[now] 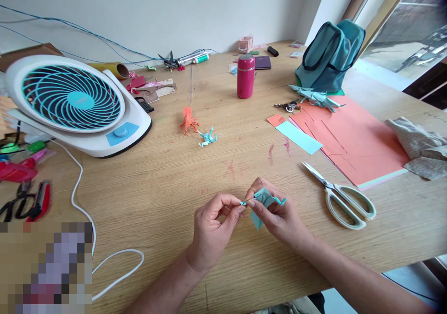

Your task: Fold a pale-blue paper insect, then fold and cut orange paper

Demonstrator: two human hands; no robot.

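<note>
Above the front part of the table, a folded light-blue paper figure (264,197) is held between my two hands. My right hand (279,214) is closed around its body, thumb on top, with a thin curled limb sticking out to the right. At the left, my left hand (217,221) pinches the tip of another narrow paper limb between thumb and forefinger. Farther back on the table stand an orange origami figure (188,120) with several legs and a small light-blue origami figure (208,137). Scissors (340,197) with pale handles lie to the right of my hands.
A white fan (136,128) stands at the left, its white cable (77,183) running toward the front edge. Orange paper sheets (363,142) and a light-blue strip (299,137) lie at the right. Behind them are a pink flask (246,77), keys (290,106) and a teal bag (323,63).
</note>
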